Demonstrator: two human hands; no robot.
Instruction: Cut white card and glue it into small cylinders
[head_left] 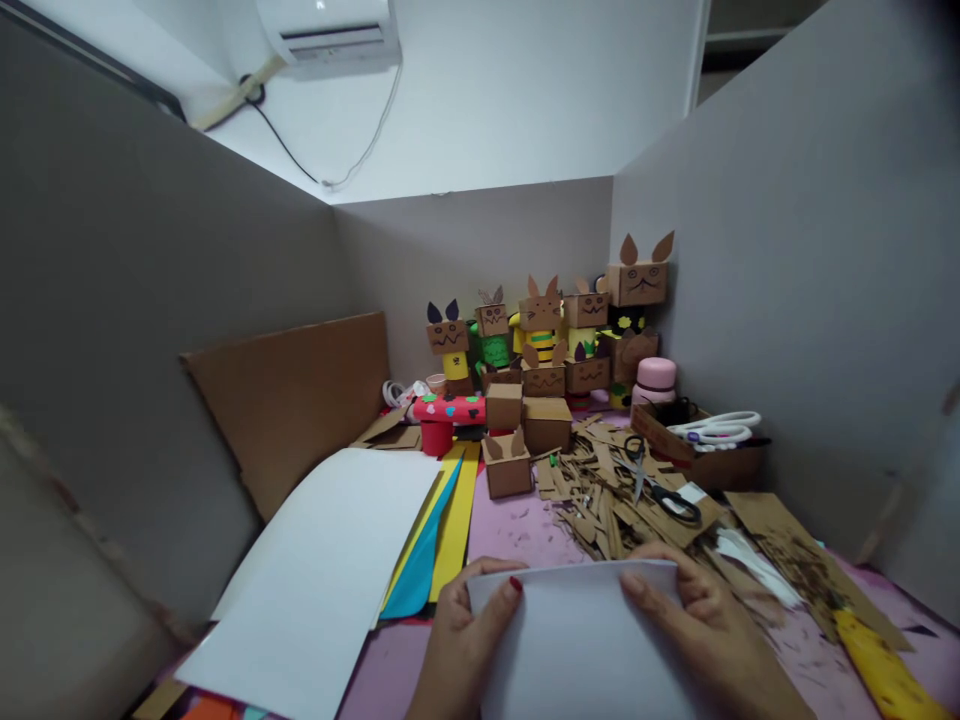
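A sheet of white paper (581,640) is held up at the bottom centre, its top edge facing away from me. My left hand (469,635) pinches its left side, thumb in front and fingers behind. At the opposite corner my right hand (694,620) grips it the same way. Whether the sheet is folded I cannot tell, since its lower part runs out of view. To the left lies a large white sheet (337,540) over yellow paper (456,540) and blue paper (424,560). A small cardboard box with ears (508,470) stands beyond my hands.
Cardboard scraps (600,490) with black-handled scissors (667,495) spread on the right. Behind are cardboard animal figures (540,315), a red spotted tube (450,408) and a pink bottle (655,380). An open box (720,465) holds white cable. Grey partitions (480,240) surround the table.
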